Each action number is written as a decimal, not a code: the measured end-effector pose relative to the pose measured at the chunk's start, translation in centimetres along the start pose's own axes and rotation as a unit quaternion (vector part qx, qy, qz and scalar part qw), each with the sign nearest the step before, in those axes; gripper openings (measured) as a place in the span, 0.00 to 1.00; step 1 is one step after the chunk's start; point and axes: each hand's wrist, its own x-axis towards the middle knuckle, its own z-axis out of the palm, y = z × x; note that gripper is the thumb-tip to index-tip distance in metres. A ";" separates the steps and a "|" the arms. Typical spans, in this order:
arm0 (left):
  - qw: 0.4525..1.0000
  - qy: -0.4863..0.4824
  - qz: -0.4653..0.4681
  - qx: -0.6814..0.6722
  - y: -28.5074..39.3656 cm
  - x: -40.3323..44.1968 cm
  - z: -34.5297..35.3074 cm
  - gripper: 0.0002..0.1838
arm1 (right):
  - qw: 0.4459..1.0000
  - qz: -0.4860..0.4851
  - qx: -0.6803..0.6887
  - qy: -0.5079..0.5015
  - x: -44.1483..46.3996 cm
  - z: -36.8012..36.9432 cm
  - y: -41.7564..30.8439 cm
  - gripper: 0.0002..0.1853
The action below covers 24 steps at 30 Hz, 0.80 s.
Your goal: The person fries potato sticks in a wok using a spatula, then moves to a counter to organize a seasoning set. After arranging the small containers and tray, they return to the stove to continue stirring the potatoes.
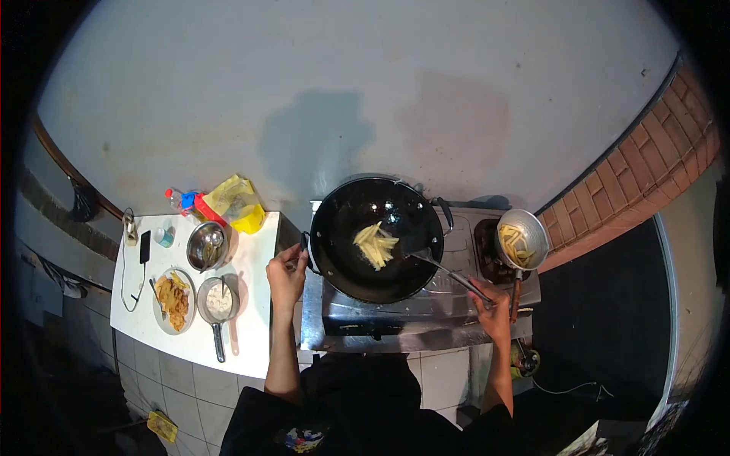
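Observation:
A black wok (346, 273) sits on the steel gas stove (357, 311), with a heap of pale potato strips (376, 246) in its middle. My left hand (287, 277) is closed at the wok's left side handle, fingertips pinched on it. A long-handled spatula (450, 274) is gripped in my right hand (490, 305); its blade rests in the wok, just right of the strips. Close by my right hand stands a small metal saucepan (537, 228) on the right burner, with more potato strips (515, 245) inside and a wooden handle pointing towards me.
On the white table (251, 334) at left are a plate of fried food (173, 302), a saucepan of pale batter (220, 300), a metal bowl (207, 245), a phone (144, 247), a cup (163, 237) and a yellow bag (237, 204). A wall (342, 91) rises behind the stove.

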 end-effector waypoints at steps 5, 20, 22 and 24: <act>1.000 0.015 0.013 0.015 -0.3 0.6 0.3 0.14 | 0.999 0.049 0.004 0.013 -2.0 -1.3 1.2 0.14; 0.995 -0.090 -0.001 0.052 0.7 2.8 -1.9 0.15 | 0.986 0.047 0.033 0.158 0.9 1.2 -3.4 0.10; 0.994 -0.097 -0.019 0.041 0.6 2.4 -1.6 0.15 | 0.952 0.085 0.151 0.252 1.8 1.3 -5.5 0.09; 0.997 -0.056 -0.048 0.016 0.2 1.8 -1.1 0.15 | 0.940 0.086 0.191 0.271 2.7 1.4 -5.8 0.09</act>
